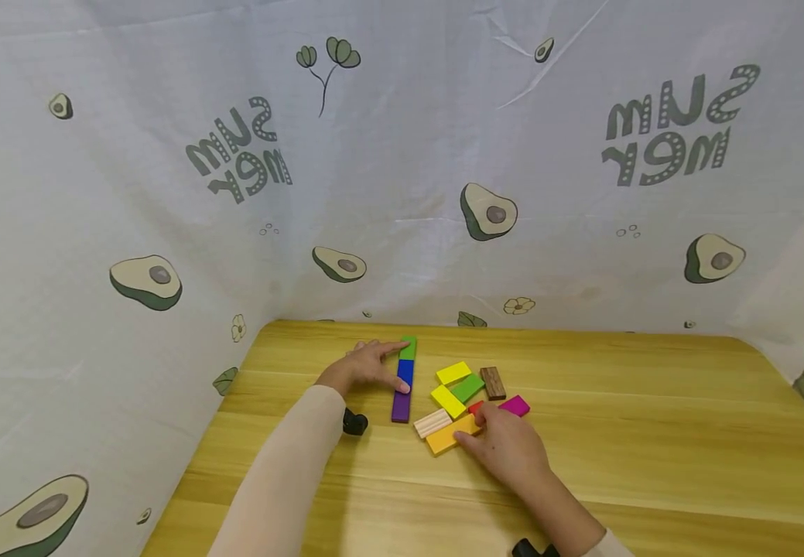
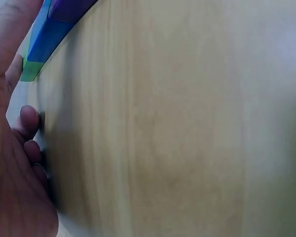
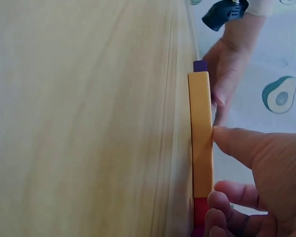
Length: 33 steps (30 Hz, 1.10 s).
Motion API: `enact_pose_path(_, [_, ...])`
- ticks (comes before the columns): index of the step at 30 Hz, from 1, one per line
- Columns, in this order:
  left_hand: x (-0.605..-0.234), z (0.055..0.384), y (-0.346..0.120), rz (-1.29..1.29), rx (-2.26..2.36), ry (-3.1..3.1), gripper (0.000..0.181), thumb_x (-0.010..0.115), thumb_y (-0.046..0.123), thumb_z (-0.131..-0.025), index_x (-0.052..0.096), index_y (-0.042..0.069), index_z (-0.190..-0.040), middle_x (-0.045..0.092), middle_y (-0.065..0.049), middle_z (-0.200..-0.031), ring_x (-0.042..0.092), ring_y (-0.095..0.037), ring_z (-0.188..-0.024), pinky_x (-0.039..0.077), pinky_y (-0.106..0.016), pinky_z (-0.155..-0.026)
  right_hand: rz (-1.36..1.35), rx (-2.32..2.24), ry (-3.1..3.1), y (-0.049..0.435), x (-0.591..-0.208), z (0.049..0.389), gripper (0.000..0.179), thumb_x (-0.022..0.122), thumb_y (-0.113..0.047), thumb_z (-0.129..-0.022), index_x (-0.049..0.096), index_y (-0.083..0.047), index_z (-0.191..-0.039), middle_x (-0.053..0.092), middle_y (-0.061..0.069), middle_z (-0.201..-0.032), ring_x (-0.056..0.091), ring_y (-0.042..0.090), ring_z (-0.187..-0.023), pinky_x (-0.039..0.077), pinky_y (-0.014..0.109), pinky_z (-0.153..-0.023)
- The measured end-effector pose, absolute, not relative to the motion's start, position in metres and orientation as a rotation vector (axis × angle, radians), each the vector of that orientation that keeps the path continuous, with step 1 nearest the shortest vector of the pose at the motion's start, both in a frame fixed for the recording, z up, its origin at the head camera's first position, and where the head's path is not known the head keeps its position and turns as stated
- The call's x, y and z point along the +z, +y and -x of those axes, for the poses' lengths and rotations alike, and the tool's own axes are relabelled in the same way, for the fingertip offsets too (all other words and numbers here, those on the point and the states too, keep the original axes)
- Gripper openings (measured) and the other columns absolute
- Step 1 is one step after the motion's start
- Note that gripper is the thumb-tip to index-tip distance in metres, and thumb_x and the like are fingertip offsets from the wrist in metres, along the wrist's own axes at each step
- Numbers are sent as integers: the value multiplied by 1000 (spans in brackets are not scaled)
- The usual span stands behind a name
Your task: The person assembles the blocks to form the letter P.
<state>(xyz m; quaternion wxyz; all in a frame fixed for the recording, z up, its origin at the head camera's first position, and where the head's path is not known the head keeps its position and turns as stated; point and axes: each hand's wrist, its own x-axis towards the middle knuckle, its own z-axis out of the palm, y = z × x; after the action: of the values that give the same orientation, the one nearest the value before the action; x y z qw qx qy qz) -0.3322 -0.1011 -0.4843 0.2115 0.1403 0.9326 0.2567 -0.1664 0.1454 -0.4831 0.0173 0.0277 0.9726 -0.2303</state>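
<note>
A green block [image 1: 408,348], a blue block [image 1: 405,372] and a purple block [image 1: 401,407] lie end to end in a straight row on the table. My left hand [image 1: 371,363] reaches over from the left, its index finger stretched to the green block and its thumb beside the joint of blue and purple. To the right, my right hand [image 1: 513,447] pinches an orange block [image 3: 201,133] lying flat, thumb at its near edge and fingers curled by its right end. Those fingers partly cover a red block [image 3: 201,211]. A magenta block [image 1: 515,405] sits just beyond them.
Around the orange block lie a pale striped wooden block [image 1: 432,423], two yellow blocks [image 1: 453,374], another green block [image 1: 468,388] and a dark brown block [image 1: 493,383]. A printed curtain [image 1: 402,193] hangs behind the wooden table [image 1: 652,433].
</note>
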Motion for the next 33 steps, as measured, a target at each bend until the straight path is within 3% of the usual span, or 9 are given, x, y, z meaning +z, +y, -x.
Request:
enact_pose_path(5, [-483,332,-101,-409,682,2584,101,89,61,-68,38,52,-153,31,-9,-166,31,-32,-140,32,-69,-116,-73,-685,3012,147,-485,169,50,83,-49,-82,68,-9,-108,70,1,-87,53,15,-68,45,28,-57])
enact_pose_path(10, [-483,334,-101,-415,661,2586,99,87,62,-70,36,53,-154,29,-9,-167,29,-33,-144,31,-70,-116,-60,-681,3023,149,-484,171,56,83,-51,-81,67,-9,-115,74,5,-98,57,14,-72,52,31,-62])
enact_pose_path(18, [-479,335,-99,-377,647,2578,99,87,61,-71,33,53,-155,24,-11,-170,20,-39,-154,26,-73,-118,-59,-737,2995,149,-485,172,49,84,-48,-81,68,-11,-111,73,2,-96,54,14,-73,48,28,-63])
enact_pose_path(26, [-476,337,-96,-373,646,2572,100,87,59,-72,33,54,-155,27,-6,-170,18,-38,-156,25,-71,-119,-134,-694,2979,151,-485,172,49,82,-55,-80,62,-11,-87,55,0,-71,49,17,-63,38,28,-56])
enact_pose_path(33, [-478,341,-97,-366,699,2532,100,89,56,-72,33,52,-155,30,-8,-169,21,-40,-157,23,-70,-121,61,-798,2910,155,-480,170,45,86,-45,-80,72,-10,-103,61,-5,-75,51,13,-68,42,27,-60])
